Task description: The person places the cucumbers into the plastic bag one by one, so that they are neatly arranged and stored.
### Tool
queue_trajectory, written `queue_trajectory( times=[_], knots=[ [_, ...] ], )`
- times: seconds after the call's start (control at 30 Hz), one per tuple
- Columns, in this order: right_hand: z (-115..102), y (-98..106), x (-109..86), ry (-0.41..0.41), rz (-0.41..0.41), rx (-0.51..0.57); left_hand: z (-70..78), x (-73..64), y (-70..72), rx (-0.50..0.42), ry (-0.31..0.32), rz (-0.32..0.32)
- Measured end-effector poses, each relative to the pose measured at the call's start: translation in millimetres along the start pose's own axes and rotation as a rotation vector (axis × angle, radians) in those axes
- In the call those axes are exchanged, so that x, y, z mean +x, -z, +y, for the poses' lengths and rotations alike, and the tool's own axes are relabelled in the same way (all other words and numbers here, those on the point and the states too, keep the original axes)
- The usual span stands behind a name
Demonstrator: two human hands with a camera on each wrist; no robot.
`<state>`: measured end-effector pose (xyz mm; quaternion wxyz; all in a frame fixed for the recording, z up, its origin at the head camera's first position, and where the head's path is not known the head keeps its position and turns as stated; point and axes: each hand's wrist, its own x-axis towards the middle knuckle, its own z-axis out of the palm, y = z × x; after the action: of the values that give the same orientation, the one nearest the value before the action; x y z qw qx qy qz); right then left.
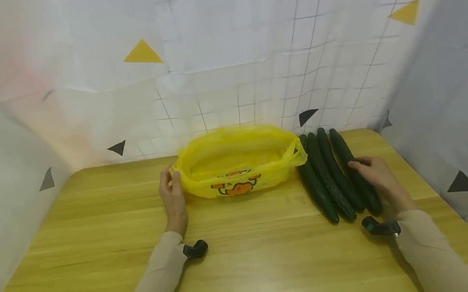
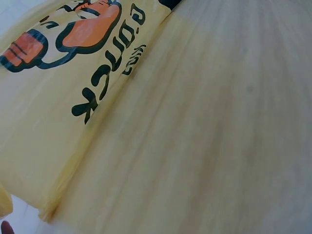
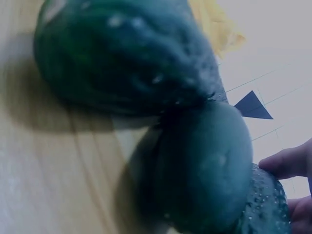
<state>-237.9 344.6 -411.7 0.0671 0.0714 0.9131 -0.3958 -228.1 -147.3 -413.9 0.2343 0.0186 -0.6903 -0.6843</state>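
Our left hand (image 1: 173,197) pinches the near corner of a yellow bag (image 1: 245,168), thumb against the plastic, while our right hand (image 1: 378,174) grips the outermost cucumber (image 1: 357,180), thumb on the side toward our left hand and fingers over the far side. The bag sits between our 2 hands, just beside the left, its mouth gaping upward and its orange cartoon print (image 2: 87,34) facing us. The other 3 cucumbers (image 1: 329,180) lie side by side just to the left of our right hand, the innermost near the bag. Beneath our hands runs a wooden table (image 1: 247,251); beyond them hangs a white backdrop (image 1: 228,98) with yellow and black triangles.

We judge this to be the grasping step of bagging 4 cucumbers, with the bag held ready. The next move calls for a secure lift, clearance over the neighbouring 3, and a steady left hand keeping the mouth wide.
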Motion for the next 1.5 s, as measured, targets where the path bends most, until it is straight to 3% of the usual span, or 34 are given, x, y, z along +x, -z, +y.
queue_trajectory(
  times=[0.4,0.77,1.2,1.37,1.5],
  knots=[
    [-14.3,12.3,-17.1,0.011,0.05,0.161,-2.7,3.9,1.3,-0.027,0.009,-0.009],
    [-35.9,16.7,-31.1,0.005,0.155,0.252,-6.5,9.5,2.6,-0.108,-0.011,0.0],
    [-62.3,12.6,-43.6,0.077,0.32,0.292,-6.9,15.6,4.7,-0.101,-0.022,0.021],
    [-68.3,10.5,-44.1,0.099,0.319,0.367,-6.2,16.7,4.8,-0.101,-0.006,0.014],
    [-72.1,8.8,-44.8,0.142,0.302,0.485,-6.7,18.0,5.4,-0.106,-0.015,-0.003]
  ],
)
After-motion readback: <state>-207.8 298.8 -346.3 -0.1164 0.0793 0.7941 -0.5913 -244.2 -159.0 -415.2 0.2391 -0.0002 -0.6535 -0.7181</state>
